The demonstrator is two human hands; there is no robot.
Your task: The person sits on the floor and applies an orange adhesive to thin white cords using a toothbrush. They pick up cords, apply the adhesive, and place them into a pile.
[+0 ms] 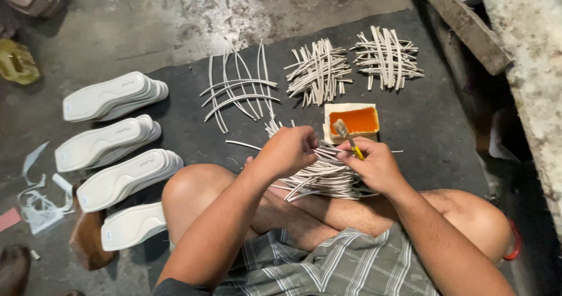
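Near the middle of the frame, the left hand (287,151) was closed around a thin white strip (321,153) drawn from the bundle of strips (325,178) that rested across the person's crossed legs. The right hand (374,167) gripped a small brush (346,137) with a yellow handle, its bristles up by the strip's end. Just above the hands sat a shallow tray of orange glue (357,121) on the dark mat (433,120).

To do this well, I judged the strip had to be held taut and flat so the brush could lay an even, thin coat along it without dripping on the bundle below. A short reach to the tray kept the brush loaded.

Room was tight. Toward the top of the frame lay a fan of long curved strips (237,91) and two crosshatched piles (319,70) (386,57), near one another. At the left, four stacks of white soles (111,94) lined the mat's edge. Bare mat showed only at the right of the tray, before a wooden plank (462,24) in the upper right corner.
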